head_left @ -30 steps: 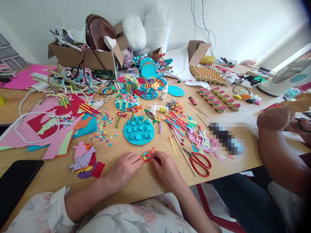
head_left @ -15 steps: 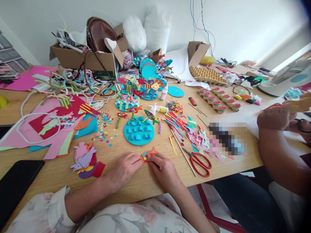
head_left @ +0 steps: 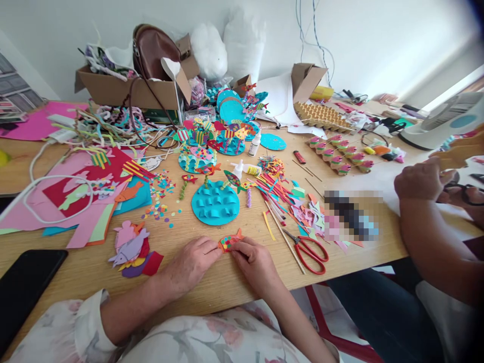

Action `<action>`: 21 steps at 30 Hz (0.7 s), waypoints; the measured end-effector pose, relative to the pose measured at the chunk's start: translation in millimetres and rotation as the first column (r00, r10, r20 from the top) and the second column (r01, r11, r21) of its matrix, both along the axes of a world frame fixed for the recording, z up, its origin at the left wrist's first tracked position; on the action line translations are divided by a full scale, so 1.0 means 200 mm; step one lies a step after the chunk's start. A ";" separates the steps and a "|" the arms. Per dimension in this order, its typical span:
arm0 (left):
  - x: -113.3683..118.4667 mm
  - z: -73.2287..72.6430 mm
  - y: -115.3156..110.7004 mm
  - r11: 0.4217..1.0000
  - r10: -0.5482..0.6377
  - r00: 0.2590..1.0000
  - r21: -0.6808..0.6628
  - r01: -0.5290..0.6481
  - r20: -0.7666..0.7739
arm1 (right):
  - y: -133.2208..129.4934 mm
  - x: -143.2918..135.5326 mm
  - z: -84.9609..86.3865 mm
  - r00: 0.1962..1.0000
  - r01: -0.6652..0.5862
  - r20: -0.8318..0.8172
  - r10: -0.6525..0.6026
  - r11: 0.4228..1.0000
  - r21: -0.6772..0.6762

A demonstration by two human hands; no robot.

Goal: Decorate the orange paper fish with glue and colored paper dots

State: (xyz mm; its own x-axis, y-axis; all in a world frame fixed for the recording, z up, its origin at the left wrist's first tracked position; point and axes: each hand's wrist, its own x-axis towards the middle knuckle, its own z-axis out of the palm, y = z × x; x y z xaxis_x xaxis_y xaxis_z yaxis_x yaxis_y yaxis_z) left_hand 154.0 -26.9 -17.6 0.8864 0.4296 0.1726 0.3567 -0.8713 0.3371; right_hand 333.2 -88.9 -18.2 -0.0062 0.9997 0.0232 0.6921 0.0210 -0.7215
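Observation:
An orange paper fish [head_left: 228,244] with coloured dots lies low over the table near its front edge. The fingers of my left hand [head_left: 194,263] are closed at its left end. My right hand [head_left: 256,263] pinches its right side near the tail, hiding part of its lower edge. Just beyond the fish is a blue oval paper base [head_left: 215,220] with rows of curled strips. Small paper fish on twisted stems [head_left: 206,174] stand or lie at its far edge. Red-handled scissors [head_left: 310,254] and a thin stick [head_left: 285,239] lie to the right of my right hand.
Cut paper fish [head_left: 130,245] are piled left of my hands, beside a black phone [head_left: 30,290]. Glue bottles [head_left: 254,144], paper strips [head_left: 270,189] and finished fish pieces [head_left: 198,156] stand farther back. At the right, a co-worker's hand [head_left: 419,181] holds a cardboard piece.
My hands and the orange fish stay almost in place. The co-worker's hand has moved slightly left, and the view has shifted a little.

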 end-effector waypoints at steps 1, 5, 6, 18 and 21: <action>0.00 0.00 0.00 1.000 -0.003 1.000 0.003 0.003 -0.001 | 0.00 0.00 0.00 1.000 0.000 0.014 0.000 1.000 -0.006; 0.00 0.00 0.00 1.000 -0.001 1.000 0.010 0.001 -0.008 | 0.00 0.01 0.00 0.996 0.028 -0.082 -0.028 1.000 -0.008; 0.00 0.00 0.00 1.000 0.000 1.000 0.011 0.000 -0.010 | 0.01 0.02 0.00 0.992 0.040 -0.116 -0.041 0.999 -0.009; 0.00 0.01 0.01 1.000 -0.004 1.000 0.014 0.004 0.006 | 0.01 0.00 0.02 1.000 0.005 -0.004 -0.005 0.999 -0.040; 0.00 0.01 0.01 1.000 -0.009 1.000 0.018 0.009 -0.011 | 0.01 0.01 0.02 0.994 0.039 -0.102 -0.042 0.999 -0.033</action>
State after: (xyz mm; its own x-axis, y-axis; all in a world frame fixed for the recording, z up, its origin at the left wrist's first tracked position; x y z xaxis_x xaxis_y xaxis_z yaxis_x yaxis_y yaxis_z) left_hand 154.2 -24.7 -16.0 0.8920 0.4186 0.1707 0.3522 -0.8803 0.3179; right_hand 334.9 -87.0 -15.0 0.0352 0.9993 -0.0098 0.6140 -0.0293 -0.7888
